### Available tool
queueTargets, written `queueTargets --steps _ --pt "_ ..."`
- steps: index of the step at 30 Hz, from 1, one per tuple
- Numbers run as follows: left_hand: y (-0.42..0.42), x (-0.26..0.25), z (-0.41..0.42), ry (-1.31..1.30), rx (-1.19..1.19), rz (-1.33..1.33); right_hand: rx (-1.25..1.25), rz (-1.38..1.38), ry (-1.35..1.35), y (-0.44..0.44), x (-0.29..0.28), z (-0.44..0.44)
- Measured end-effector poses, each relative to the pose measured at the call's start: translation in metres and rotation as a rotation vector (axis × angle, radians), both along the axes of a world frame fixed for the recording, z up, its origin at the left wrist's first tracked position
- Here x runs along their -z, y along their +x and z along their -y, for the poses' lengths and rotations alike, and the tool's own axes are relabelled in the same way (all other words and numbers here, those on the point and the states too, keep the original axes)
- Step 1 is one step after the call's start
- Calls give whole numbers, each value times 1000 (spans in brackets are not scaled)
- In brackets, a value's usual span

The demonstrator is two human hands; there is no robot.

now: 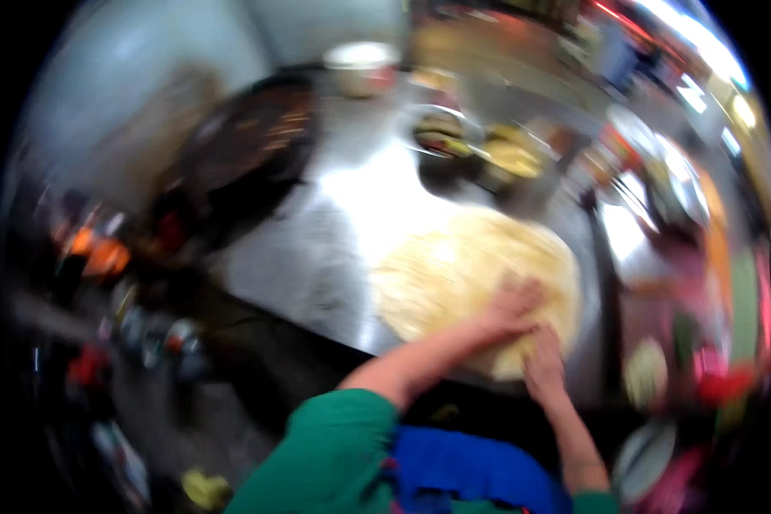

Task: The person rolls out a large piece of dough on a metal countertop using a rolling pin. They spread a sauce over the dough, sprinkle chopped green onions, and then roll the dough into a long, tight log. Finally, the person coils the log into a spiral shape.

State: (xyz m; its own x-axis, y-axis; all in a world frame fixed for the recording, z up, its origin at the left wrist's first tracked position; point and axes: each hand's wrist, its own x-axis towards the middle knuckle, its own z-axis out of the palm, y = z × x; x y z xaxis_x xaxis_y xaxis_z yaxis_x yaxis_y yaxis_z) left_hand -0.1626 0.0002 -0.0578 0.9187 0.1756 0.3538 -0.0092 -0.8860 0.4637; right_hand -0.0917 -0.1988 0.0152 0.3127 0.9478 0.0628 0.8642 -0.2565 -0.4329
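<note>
A large, thin round of pale yellow dough (450, 270) lies flat on a shiny metal worktop (295, 276), its near edge close to the worktop's front. Reaching in from the lower left, my left hand (516, 305) rests on the dough right of its middle, fingers apart. My right hand (545, 360) touches the dough's near right part, just below my left one; blur hides how its fingers are set. Both forearms are bare below green sleeves.
Beyond the dough stand a bowl of dark and green food (442, 133), a container of yellow food (514, 157) and a white bucket (362, 67). A large dark round pan or griddle (250, 135) is at the back left. Several containers crowd the right side.
</note>
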Motion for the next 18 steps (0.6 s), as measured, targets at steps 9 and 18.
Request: queueTargets --steps 9,18 --pt "45 12 -117 5 -151 49 -88 227 -117 74 7 -122" --pt "-70 -27 -170 17 -276 -151 392 248 -297 200 41 -134"
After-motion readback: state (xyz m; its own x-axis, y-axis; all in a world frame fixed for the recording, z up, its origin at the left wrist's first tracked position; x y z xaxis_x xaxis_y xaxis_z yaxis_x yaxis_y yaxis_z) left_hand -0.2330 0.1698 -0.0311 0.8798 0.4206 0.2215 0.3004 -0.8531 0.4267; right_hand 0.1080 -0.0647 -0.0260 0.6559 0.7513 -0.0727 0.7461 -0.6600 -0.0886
